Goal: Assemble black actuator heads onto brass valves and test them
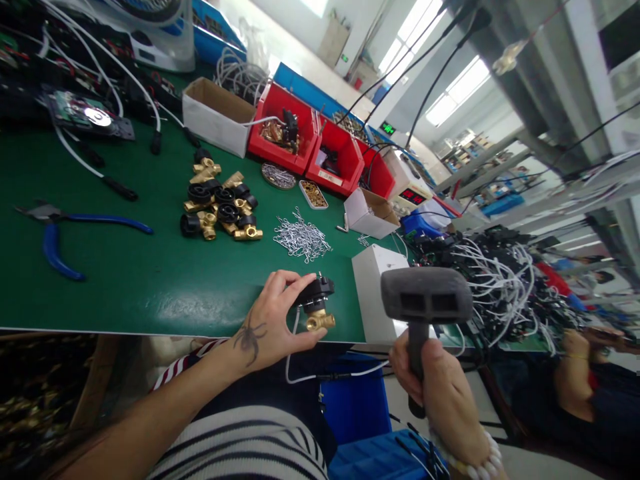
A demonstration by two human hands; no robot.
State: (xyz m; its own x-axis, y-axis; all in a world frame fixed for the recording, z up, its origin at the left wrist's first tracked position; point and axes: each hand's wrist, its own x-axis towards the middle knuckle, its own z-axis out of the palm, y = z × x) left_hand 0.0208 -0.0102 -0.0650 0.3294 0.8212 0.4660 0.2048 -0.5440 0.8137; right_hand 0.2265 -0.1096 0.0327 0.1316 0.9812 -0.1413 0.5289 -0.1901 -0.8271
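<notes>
My left hand grips a brass valve with a black cap at the near edge of the green mat. A thin white wire hangs from the valve toward my lap. My right hand is closed round the handle of a grey handheld scanner, raised just right of the valve with its head level. A white box stands on the mat between valve and scanner.
A pile of brass and black valves and a heap of small metal clips lie mid-mat. Blue-handled pliers rest at left. Red bins and cardboard boxes line the back. Tangled white wires lie right, near another person's arm.
</notes>
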